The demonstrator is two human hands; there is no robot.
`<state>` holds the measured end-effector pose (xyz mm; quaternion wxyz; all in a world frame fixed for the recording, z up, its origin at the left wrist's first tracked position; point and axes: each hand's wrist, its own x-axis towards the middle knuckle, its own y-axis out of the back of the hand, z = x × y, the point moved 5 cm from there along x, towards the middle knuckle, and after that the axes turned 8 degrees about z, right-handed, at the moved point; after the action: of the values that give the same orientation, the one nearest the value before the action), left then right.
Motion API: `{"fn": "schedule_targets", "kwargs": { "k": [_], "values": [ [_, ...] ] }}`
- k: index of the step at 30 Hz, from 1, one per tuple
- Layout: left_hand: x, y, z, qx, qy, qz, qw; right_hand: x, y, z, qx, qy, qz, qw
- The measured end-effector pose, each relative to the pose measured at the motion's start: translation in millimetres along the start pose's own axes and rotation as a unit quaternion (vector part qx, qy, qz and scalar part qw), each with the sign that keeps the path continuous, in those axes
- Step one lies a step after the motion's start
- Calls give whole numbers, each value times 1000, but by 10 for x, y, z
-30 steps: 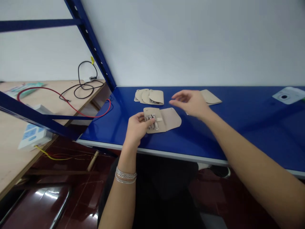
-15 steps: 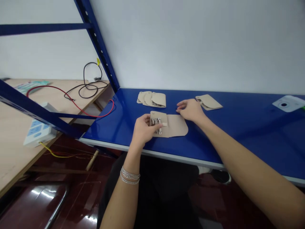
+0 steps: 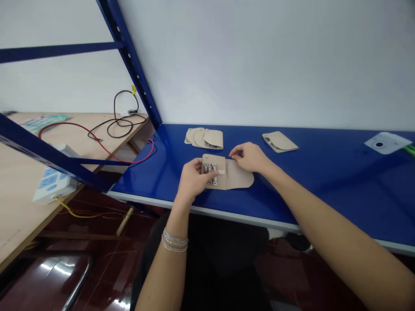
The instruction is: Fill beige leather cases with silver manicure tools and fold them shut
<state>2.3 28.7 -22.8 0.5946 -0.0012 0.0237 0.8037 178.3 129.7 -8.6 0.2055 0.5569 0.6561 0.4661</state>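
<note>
The right hand (image 3: 249,157) has come from near the folded pouch (image 3: 281,141), at 2 o'clock, to the flap's 12 o'clock edge, so both hands meet at the open pouch (image 3: 228,179). Whether it grips, I cannot tell; the left hand (image 3: 192,179) clamps the 9 o'clock side.

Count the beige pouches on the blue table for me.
5 visible: one open pouch held by the left hand, three overlapping pouches beyond it, and one folded pouch farther right. Others could be hidden under the overlapping ones.
</note>
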Motion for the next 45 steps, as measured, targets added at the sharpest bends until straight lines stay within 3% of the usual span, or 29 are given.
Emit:
{"fn": "schedule_targets", "kwargs": {
  "k": [4, 7, 10, 13, 18, 24, 29, 36, 43, 45],
  "values": [
    [16, 11, -16, 15, -18, -10, 1000, 34, 170, 58, 92, -13, 105, 990],
    [25, 36, -28, 35, -18, -6, 999, 13, 299, 75, 287, -40, 190, 938],
    [19, 41, -35, 25, 5, -12, 1000, -42, 260, -19, 439, -58, 170, 880],
    [4, 9, -21, -15, 25, -34, 999, -101, 143, -164, 481, -54, 133, 865],
    [-12, -41, 18, -39, 23, -63, 997, -144, 60, -247, 452, -24, 157, 878],
    [-22, -33, 7, -1, 15, -56, 998, -181, 164, -326, 386, 37, 140, 911],
    [-31, -35, 19, 10, 8, -64, 998, -165, 181, -264, 380, 18, 127, 916],
    [-48, -38, 27, 28, 7, -72, 997, -224, 93, -411, 214, 112, 32, 970],
    [-19, -28, -25, 64, 4, -40, 997, -225, 17, -425, 230, 107, -23, 967],
    [-13, -18, -35, 61, 12, -29, 998, -161, 40, -318, 253, 83, -3, 964]
  ]
}}
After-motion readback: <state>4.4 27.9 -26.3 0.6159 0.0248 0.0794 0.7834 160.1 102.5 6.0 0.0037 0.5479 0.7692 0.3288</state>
